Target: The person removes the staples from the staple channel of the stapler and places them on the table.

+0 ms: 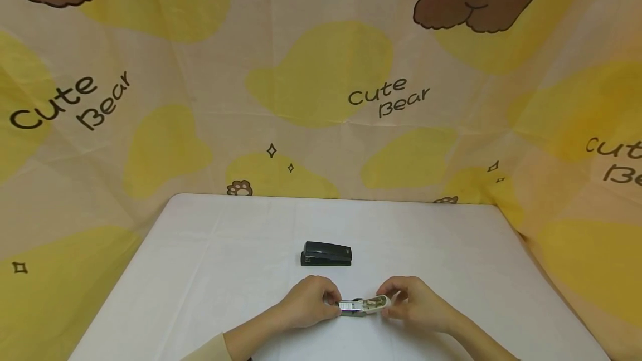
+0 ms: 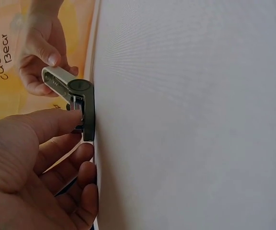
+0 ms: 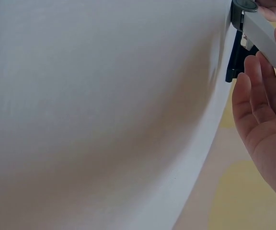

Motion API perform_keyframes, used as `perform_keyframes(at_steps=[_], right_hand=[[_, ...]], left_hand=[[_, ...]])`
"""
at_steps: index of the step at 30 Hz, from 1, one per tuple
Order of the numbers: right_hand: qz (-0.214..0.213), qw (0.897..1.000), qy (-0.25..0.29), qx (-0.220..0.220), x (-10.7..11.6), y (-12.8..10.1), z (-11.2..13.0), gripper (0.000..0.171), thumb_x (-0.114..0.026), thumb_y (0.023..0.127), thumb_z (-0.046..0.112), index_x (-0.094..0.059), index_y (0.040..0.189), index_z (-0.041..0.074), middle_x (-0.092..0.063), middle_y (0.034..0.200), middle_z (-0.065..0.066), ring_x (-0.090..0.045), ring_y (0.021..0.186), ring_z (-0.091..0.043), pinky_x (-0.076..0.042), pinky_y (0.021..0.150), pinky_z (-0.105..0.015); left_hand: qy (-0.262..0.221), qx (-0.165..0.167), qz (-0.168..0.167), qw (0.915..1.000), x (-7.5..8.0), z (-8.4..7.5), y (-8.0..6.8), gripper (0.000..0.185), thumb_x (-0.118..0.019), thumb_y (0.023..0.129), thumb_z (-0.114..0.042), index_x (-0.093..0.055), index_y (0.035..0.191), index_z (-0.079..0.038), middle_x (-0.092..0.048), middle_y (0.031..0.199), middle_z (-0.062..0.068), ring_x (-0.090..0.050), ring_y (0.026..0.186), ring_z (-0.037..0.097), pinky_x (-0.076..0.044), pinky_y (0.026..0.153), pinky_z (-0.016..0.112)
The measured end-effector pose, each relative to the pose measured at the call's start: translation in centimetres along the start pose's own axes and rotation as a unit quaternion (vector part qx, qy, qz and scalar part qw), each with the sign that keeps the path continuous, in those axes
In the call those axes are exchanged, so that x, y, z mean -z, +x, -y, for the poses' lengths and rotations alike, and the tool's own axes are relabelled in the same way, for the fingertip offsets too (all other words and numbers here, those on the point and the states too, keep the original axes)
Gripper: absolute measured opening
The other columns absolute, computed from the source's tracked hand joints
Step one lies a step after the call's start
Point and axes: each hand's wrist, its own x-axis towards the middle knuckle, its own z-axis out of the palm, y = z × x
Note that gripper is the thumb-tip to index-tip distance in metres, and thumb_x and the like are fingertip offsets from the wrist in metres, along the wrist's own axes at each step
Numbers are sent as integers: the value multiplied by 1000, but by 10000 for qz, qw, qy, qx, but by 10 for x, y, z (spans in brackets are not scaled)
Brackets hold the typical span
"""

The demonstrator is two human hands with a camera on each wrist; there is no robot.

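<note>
A small stapler [image 1: 353, 307] with a white top cover and a grey base is swung open at its hinge, low over the table between both hands. At its left end my left hand [image 1: 308, 302] pinches the metal staple channel with thumb and index finger. The other left fingers curl near the tabletop in the left wrist view. My right hand [image 1: 418, 302] holds the tip of the raised white cover [image 3: 262, 37] between thumb and fingers. Beyond the hands, a black stapler [image 1: 327, 254] lies on the table and touches neither hand.
The table [image 1: 241, 238] wears a white cloth. Around its back and sides hangs a yellow and beige curtain [image 1: 311, 82] with bear drawings and lettering.
</note>
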Motion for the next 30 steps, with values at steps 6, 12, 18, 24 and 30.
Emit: perform_keyframes(at_steps=[6, 12, 18, 24, 30], right_hand=[[28, 10000, 8, 65, 0, 0, 2, 26, -82, 87, 8, -73, 112, 9, -72, 104, -1, -62, 84, -11, -53, 68, -26], [-21, 9987, -316, 396, 4, -3, 6, 25, -82, 89, 11, -72, 112, 13, -70, 101, 6, -64, 91, -9, -54, 78, -28], [-186, 9968, -520, 580, 12, -7, 20, 23, -80, 92, 15, -71, 113, 8, -71, 105, 2, -66, 93, -10, -55, 81, -28], [-368, 9948, -543, 781, 13, -12, 33, 25, -79, 94, 18, -70, 114, 6, -72, 104, -4, -64, 91, -9, -54, 79, -27], [-442, 9945, -332, 894, 5, -14, 40, 20, -77, 94, 9, -72, 114, 6, -74, 100, -6, -65, 86, -10, -54, 73, -27]], left_hand=[[38, -40, -16, 10000, 0, 1, 1, 11, -87, 82, -14, -79, 90, -15, -60, 77, -19, -52, 72, 0, -44, 68, 23], [17, -39, 19, 10000, 0, 1, 1, 11, -87, 82, -14, -79, 90, -15, -60, 78, -18, -52, 72, 0, -44, 69, 23], [-23, -49, 2, 10000, 1, 0, 0, 11, -87, 82, -14, -79, 90, -14, -60, 78, -18, -53, 73, 0, -45, 69, 23], [-13, -52, 4, 10000, 1, 0, 0, 11, -86, 82, -15, -79, 90, -14, -60, 78, -18, -53, 73, 0, -44, 69, 23], [-8, -54, 14, 10000, 1, 1, 0, 11, -87, 82, -15, -79, 90, -14, -60, 78, -19, -53, 73, -1, -45, 69, 23]])
